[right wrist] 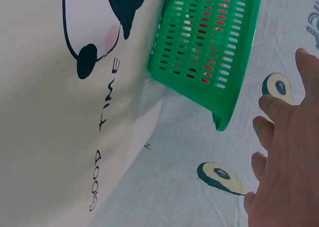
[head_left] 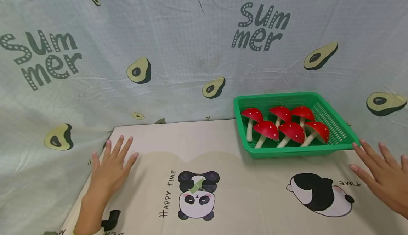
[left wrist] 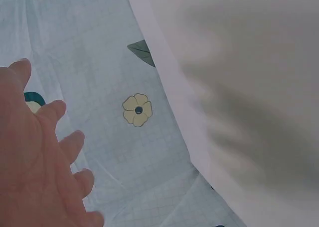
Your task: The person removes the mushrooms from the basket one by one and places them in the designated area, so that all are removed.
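Nearest my head camera, I have the left hand [head_left: 109, 175] at the left side of the pale, cloth-covered bench [head_left: 207, 136], its grip relaxed, fingers fanned out. The right hand [head_left: 385, 180] shows at the right edge, its grip just as loose, fingers spread. Between them I see a panda print [head_left: 197, 204] and, nearer the right hand, a black-and-white animal print [head_left: 320, 196]. Farther back on the right sits a green basket [head_left: 287, 152]; its near right corner is just beside the right fingertips, and my right wrist view shows a gap there. Six red-capped, white-dotted mushrooms [head_left: 291, 131] lie inside, in two rows. Behind everything hangs a pale backdrop cloth [head_left: 178, 44] with avocado prints [head_left: 140, 67] and SUMMER lettering [head_left: 261, 26].
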